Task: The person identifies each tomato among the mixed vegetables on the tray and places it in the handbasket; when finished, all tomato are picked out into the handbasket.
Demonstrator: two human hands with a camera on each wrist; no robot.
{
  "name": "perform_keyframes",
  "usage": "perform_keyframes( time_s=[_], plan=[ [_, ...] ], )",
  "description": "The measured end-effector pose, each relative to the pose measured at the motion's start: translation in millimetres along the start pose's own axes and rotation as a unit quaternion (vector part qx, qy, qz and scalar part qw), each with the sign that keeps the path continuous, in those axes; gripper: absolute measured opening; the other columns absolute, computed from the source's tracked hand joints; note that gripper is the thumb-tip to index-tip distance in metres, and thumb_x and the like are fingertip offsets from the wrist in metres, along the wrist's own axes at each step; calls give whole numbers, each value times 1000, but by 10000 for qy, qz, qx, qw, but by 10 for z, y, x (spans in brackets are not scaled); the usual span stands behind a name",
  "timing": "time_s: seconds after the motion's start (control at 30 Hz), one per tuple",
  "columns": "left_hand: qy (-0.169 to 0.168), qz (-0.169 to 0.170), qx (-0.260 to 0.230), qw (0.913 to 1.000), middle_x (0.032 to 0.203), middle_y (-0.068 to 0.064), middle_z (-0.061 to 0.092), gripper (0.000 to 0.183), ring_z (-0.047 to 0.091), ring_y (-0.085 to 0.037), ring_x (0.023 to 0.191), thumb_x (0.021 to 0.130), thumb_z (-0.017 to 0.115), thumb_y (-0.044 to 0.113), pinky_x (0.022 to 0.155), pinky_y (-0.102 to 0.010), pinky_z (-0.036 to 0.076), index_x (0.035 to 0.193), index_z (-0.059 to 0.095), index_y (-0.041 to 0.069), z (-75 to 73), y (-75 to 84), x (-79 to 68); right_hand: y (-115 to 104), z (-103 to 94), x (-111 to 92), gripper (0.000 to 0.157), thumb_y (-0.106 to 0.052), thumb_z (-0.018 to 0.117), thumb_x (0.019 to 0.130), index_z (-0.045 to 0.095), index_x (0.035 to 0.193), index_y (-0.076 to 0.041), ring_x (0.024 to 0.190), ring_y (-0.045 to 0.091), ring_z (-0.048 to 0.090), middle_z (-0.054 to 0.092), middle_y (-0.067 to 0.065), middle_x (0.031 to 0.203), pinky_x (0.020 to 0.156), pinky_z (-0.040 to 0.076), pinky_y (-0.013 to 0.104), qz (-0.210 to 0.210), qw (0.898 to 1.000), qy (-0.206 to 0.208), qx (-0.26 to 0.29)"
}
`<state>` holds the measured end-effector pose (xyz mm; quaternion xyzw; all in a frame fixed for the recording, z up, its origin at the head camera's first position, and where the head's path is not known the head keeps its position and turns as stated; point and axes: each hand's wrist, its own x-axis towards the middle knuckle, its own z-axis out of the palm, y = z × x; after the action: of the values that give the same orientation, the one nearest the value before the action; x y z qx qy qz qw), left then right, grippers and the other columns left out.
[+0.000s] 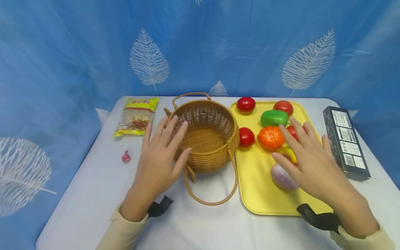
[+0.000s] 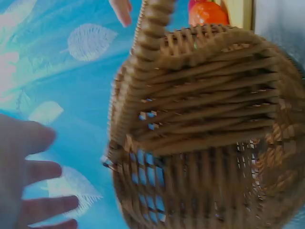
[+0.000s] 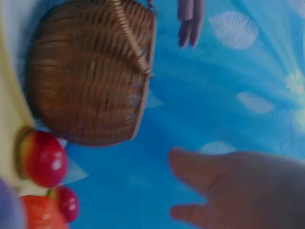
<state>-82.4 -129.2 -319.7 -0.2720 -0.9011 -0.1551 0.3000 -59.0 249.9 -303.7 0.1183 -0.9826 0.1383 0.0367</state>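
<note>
A brown wicker basket [image 1: 207, 162] stands in the middle of the table, one looped handle raised behind it and the other lying toward the front. My left hand [image 1: 157, 161] hovers at the basket's left side with fingers spread, holding nothing. Over the right part of a yellow tray [image 1: 254, 199] is my right hand [image 1: 312, 165], fingers spread and likewise holding nothing. Beneath its fingers lie a pale purple vegetable [image 1: 283, 177] and a yellow-red fruit [image 1: 287, 154], both partly covered. An orange pumpkin [image 1: 270, 138] and a green bell pepper [image 1: 274, 118] sit just beyond the fingertips.
Several red round fruits or vegetables, one a glossy red piece [image 1: 246, 105], also lie on the tray. A black box [image 1: 346, 142] stands right of it. A yellow-edged food packet [image 1: 137, 116] and a wrapped lollipop [image 1: 126, 157] lie left. Behind hangs a blue curtain [image 1: 218, 52].
</note>
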Motion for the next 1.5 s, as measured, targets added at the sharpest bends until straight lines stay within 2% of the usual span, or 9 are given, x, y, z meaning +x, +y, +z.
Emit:
perform_keyframes(
  time_s=[0.23,0.4,0.5,0.63,0.77,1.03,1.17,1.27,1.5],
  plan=[
    [1060,-506,-1429,9827,139,-13,60,43,52,-33,131,103,56,28,112,-53,33,139,63,6,5,-168,-136,399,162,-80,73,-31,70,97,36,160,-14,155,39,3,16,13,169,114,-1,71,-378,9945,538,812],
    [1256,-1359,-2022,9617,135,-9,63,36,55,-26,126,100,63,14,106,-43,41,135,66,7,100,-333,-257,798,298,-137,62,-24,67,100,44,157,-18,150,45,23,27,12,166,107,18,78,213,9866,896,1347],
    [1300,-1639,-2112,9548,134,-9,63,34,58,-24,120,99,64,9,99,-42,45,133,66,7,184,-426,-283,1014,391,-153,57,-22,67,101,48,154,-21,149,25,32,36,5,162,116,34,46,578,9743,1016,1924],
    [1275,-1929,-2334,9445,135,-9,61,34,58,-24,119,101,64,9,95,-44,47,134,66,9,282,-512,-289,1225,482,-171,57,-27,64,103,44,156,-25,143,4,36,39,-4,159,86,37,1,1226,9471,555,2914],
    [1133,-2190,-2668,9317,140,-6,58,35,56,-22,123,102,63,11,96,-43,48,138,64,12,337,-520,-314,1315,554,-192,59,-36,60,104,38,159,-31,141,10,41,37,-3,161,82,40,4,1681,9285,7,3310],
    [798,-2076,-3053,9259,132,-11,51,41,52,-19,99,100,67,13,81,-35,44,141,62,13,468,-422,-343,1290,648,-153,60,-39,59,104,36,160,-34,143,24,38,33,-3,162,86,43,9,1642,9274,-391,3337],
    [771,-2010,-2953,9309,111,-13,50,43,46,-20,87,99,69,13,75,-33,40,142,62,13,500,-390,-327,1255,678,-135,61,-42,59,103,36,159,-35,145,39,31,31,0,163,101,47,31,1716,9284,-505,3256],
    [755,-2089,-2991,9280,97,-11,48,43,43,-19,81,99,69,13,70,-31,38,142,61,14,511,-375,-311,1237,695,-129,62,-41,60,103,36,160,-33,146,49,25,27,8,165,108,37,62,1671,9245,-528,3386],
    [953,-2596,-3498,8951,74,-11,37,38,32,-14,62,100,67,6,56,-25,28,137,63,6,489,-281,-274,1224,749,-109,65,-43,63,102,36,160,-32,146,53,20,22,14,166,103,27,77,1686,9194,-562,3508]
  ],
)
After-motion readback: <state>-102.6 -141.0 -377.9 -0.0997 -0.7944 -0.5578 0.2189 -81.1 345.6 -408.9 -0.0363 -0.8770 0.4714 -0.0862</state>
